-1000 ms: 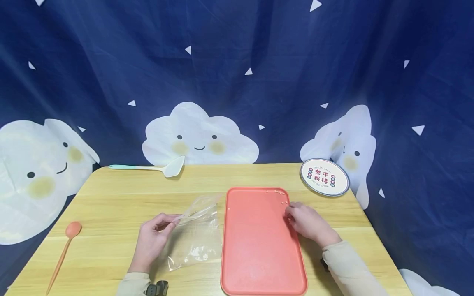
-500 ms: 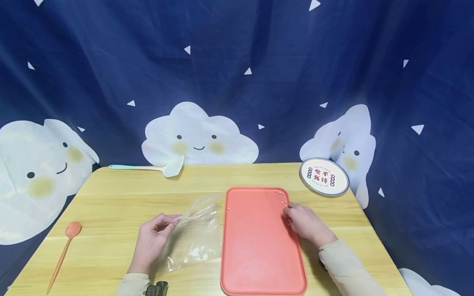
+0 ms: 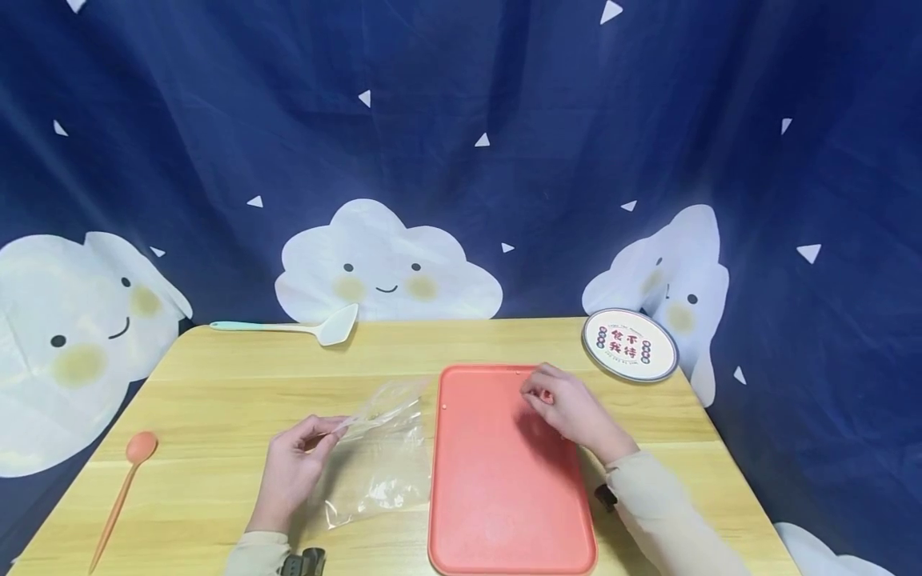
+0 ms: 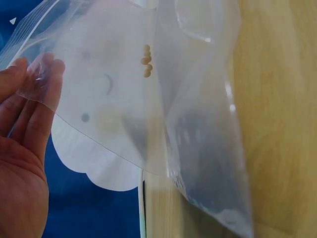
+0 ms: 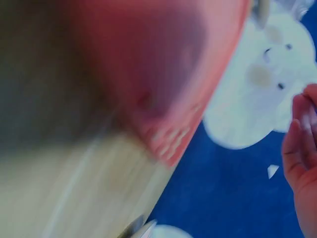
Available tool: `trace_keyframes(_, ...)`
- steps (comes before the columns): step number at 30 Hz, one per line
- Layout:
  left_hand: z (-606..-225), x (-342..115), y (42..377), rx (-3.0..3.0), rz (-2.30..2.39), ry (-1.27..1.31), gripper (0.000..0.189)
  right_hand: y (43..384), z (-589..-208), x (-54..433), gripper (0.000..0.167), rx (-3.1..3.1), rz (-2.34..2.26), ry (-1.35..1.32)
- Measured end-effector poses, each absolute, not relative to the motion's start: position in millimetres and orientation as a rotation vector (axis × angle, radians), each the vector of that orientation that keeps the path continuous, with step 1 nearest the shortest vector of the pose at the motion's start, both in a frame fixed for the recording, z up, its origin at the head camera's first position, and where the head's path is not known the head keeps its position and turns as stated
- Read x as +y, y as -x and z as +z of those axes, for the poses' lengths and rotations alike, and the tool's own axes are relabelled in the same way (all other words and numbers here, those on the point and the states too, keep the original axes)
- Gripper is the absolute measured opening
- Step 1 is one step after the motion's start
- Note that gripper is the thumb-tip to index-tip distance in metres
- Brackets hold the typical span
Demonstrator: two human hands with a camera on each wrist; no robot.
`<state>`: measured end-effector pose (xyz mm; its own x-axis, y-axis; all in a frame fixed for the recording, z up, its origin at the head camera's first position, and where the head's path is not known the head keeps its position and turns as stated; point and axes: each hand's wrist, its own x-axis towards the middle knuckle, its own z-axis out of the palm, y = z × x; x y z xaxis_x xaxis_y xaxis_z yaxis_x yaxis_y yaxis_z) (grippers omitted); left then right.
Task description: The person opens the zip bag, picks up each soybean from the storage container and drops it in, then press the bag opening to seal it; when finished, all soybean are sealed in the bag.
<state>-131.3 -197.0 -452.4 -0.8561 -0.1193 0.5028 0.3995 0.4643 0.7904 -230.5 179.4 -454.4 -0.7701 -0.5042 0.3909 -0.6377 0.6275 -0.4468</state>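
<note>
Counter (image 3: 216,400) with a pale wood grain, seen from above, where a person works with two bare hands. Left of centre, the left hand (image 3: 297,464) pinches a clear zip-top bag (image 3: 385,472) at its top edge, thumb against fingers. The grip seems meant to keep the mouth raised and parted while the rest of the bag slumps on the counter. Through the plastic, the left wrist view shows a short cluster of pale balls (image 4: 147,61), apparently inside the bag.

Just right of the bag lies a coral-red tray (image 3: 504,488), its long side running away from the person. Its raised rim probably stops small round things from rolling off. One ball (image 3: 444,406) sits by the left rim and another (image 3: 517,373) by the far rim; more show blurred in a corner in the right wrist view.

The right hand (image 3: 572,412) hovers over the tray's far right part. Its fingers are bent, with the tips close together, a shape suited to tiny objects; whether they hold a ball, I cannot tell.

Set well apart, perhaps to leave working room, are an orange spoon (image 3: 141,446) at left, a spatula (image 3: 334,328) along the far edge and an oval plate (image 3: 630,346) at the far right corner. Behind hangs a navy curtain (image 3: 432,152) printed with clouds.
</note>
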Motion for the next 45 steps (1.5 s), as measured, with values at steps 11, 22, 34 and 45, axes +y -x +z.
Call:
trace_keyframes(11, -454.4, -195.8, 132.6, -2.197, -1.377, 0.248, 0.025, 227.7, -427.5, 89.9, 0.017, -2.43, 1.492, -0.914)
trace_keyframes(22, -456.2, -196.1, 133.0, -2.201, -1.407, 0.27, 0.022, 231.1, -447.2, 15.2, 0.008, -2.439, 1.659, -1.092)
trace_keyframes(34, -485.3, -208.4, 142.9, -2.227, -1.41, 0.207, 0.023, 231.6, -450.0, 14.1, 0.007, -2.528, 1.537, -1.083)
trace_keyframes(45, -458.9, -200.2, 129.9, -2.25, -1.413, 0.175, 0.017, 227.2, -418.3, 77.3, 0.011, -2.663, 1.334, -0.948)
